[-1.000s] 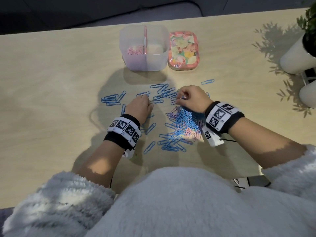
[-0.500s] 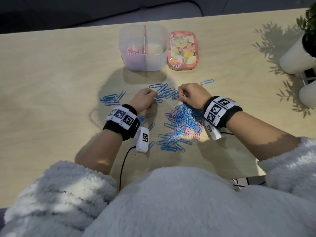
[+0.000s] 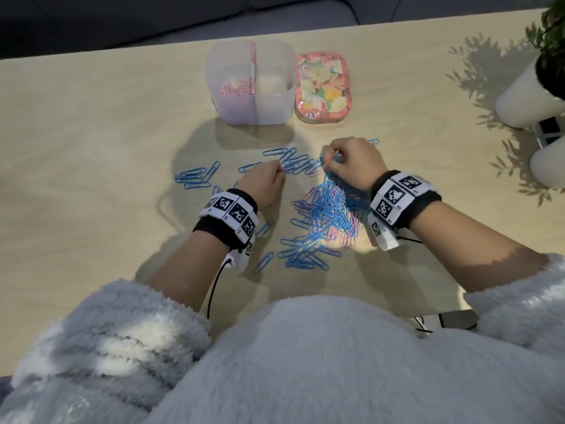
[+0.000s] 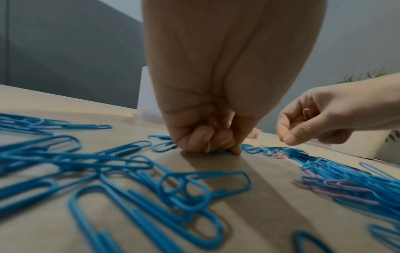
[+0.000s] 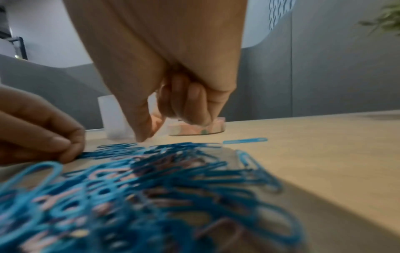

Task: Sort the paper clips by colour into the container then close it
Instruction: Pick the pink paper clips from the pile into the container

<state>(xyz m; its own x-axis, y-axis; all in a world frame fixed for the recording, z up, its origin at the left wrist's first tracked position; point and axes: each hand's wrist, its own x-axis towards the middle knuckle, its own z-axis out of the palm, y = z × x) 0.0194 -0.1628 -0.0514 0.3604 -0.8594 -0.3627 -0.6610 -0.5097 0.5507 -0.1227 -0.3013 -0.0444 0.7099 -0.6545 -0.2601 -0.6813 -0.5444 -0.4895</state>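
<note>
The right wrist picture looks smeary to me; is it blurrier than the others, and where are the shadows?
Right wrist view: the paper clip pile up close is badly blurred. Left wrist view: nearby blue clips look sharper. Head view: leafy plant shadows fall across the table.

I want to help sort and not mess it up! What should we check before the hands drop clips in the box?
1. Container open: ok, the lid lies beside it.
2. Left compartment one colour only: ok, sorted pink clips.
3. Right compartment free for blue: cannot tell, too pale to read.
4. Left hand holds one colour: ok, held clips look pink.
5. Right hand holds something: ok, a pink clip sits in its curled fingers.
6. Pile sorted: not ok, pink is mixed among blue.
</note>
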